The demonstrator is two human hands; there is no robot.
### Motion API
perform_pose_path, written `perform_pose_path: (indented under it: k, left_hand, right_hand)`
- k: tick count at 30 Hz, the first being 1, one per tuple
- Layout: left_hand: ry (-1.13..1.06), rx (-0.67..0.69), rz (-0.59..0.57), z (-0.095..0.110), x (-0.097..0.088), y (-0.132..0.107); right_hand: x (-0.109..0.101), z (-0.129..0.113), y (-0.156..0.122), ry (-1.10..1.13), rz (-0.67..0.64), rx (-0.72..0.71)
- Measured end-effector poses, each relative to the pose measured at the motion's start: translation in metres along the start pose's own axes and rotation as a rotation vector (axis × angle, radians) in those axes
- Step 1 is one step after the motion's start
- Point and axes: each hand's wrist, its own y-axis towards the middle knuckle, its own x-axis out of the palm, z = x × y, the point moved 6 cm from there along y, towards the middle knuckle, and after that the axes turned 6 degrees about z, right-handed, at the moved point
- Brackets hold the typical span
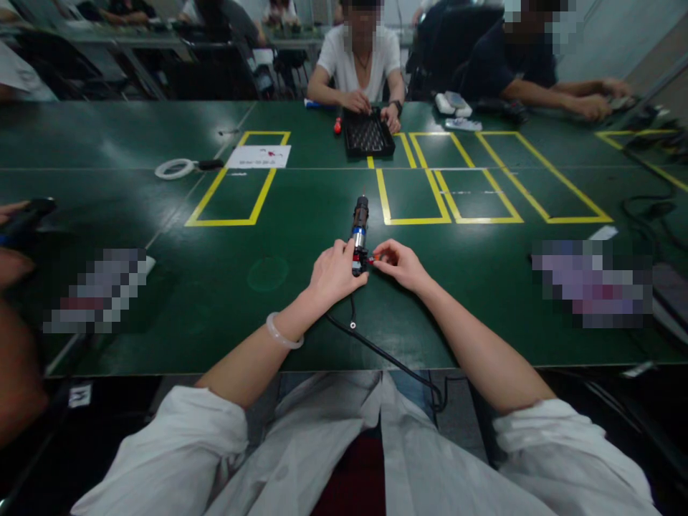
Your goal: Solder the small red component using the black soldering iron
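Note:
A black and blue corded hand tool [359, 223] lies on the green table [226, 287], its tip pointing away from me. My left hand [334, 273] curls round its near end, with a pale bangle on the wrist. My right hand [400, 264] pinches a small red part [375, 257] at the tool's near end, fingers pressed together. The tool's black cable [387, 355] trails back over the table's front edge towards my lap.
A black tray [368, 136] stands at the far side under another person's hands [370, 107]. A white ring of tape [175, 169] and a paper sheet [259, 156] lie at the left. Yellow tape rectangles [446, 193] mark the table. Another person's arm [16, 244] is at the left edge.

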Motion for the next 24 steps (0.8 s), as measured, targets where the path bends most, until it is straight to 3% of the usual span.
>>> perform_pose_path:
  k: [8,13,24]
  left_hand:
    - [0.017,0.004,0.002,0.001,-0.002,-0.001]
    - [0.009,-0.019,0.005,-0.001,-0.002,-0.001]
    - [0.028,0.000,0.029,0.003,-0.002,-0.002]
  right_hand:
    - [0.007,-0.011,0.001,-0.230,0.015,-0.127]
    - [0.006,-0.013,0.000,-0.253,-0.029,-0.176]
    - [0.011,-0.015,0.001,-0.298,0.011,-0.218]
